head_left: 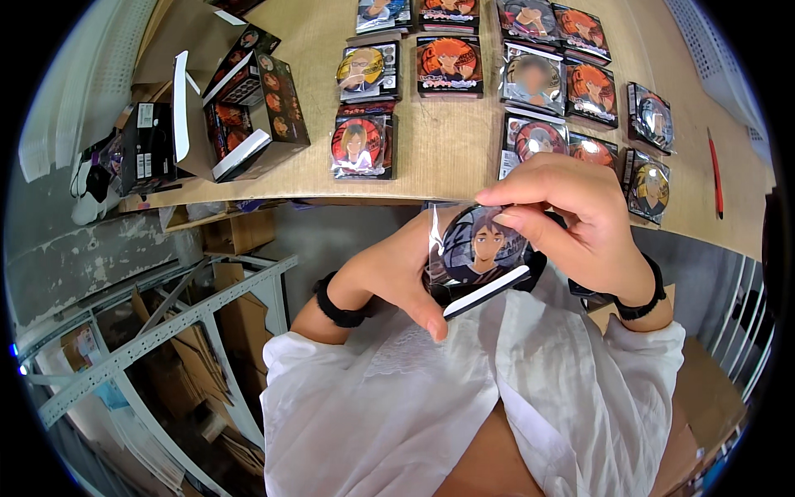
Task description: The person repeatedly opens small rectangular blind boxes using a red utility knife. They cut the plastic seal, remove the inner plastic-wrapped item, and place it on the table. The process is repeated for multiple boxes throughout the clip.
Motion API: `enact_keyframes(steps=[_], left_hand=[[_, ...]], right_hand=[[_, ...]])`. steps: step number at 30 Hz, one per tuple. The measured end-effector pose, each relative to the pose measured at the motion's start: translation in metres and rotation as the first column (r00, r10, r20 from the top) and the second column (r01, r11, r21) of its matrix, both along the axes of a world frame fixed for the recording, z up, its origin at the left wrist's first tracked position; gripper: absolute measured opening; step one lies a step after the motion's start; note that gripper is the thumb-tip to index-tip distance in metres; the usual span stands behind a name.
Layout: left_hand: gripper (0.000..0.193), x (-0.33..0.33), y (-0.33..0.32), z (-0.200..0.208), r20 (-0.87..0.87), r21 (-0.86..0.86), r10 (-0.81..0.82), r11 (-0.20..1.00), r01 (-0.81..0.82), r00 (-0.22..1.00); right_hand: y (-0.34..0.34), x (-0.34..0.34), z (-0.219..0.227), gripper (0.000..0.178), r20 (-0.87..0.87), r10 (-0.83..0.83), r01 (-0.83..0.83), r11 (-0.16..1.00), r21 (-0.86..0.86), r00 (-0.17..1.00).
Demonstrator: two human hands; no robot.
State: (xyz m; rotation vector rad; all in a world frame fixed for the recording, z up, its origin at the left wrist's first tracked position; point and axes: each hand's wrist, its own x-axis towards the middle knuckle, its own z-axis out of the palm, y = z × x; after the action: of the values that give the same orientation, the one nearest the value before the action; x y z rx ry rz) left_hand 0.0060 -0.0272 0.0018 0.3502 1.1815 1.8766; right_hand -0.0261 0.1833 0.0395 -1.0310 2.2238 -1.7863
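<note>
A round character badge (480, 248) in a clear plastic sleeve lies over a small black box (440, 293) just off the table's near edge. My left hand (393, 258) is closed round the box from the left, its thumb along the near side; the other fingers are hidden behind. With thumb and forefinger, my right hand (584, 211) pinches the upper right edge of the badge's sleeve. A white-edged flap (489, 291) sticks out on the box's near side. Beyond my hands, several small boxes topped with sleeved badges, such as a red one (361, 147), stand in columns on the wooden table (447, 149).
An opened dark display carton (286, 103) with raised flaps stands at the table's left. A red pen-like tool (716, 178) lies at the right edge. White perforated baskets (704, 50) line the far right. Below left stands a metal rack (166, 331) with flattened cardboard.
</note>
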Motion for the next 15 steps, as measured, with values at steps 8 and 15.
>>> enact_keyframes(steps=[8,15], left_hand=[[0.109,-0.004,0.0,0.0,0.014,-0.022,-0.046,0.999,0.047,0.999],[0.105,-0.006,0.002,-0.007,-0.127,-0.019,-0.002,1.0,-0.001,0.992]], right_hand=[[-0.001,0.0,-0.01,0.019,-0.019,-0.017,0.015,0.998,-0.06,1.0],[0.01,0.01,-0.002,0.029,0.012,-0.01,0.01,1.0,0.015,1.0]])
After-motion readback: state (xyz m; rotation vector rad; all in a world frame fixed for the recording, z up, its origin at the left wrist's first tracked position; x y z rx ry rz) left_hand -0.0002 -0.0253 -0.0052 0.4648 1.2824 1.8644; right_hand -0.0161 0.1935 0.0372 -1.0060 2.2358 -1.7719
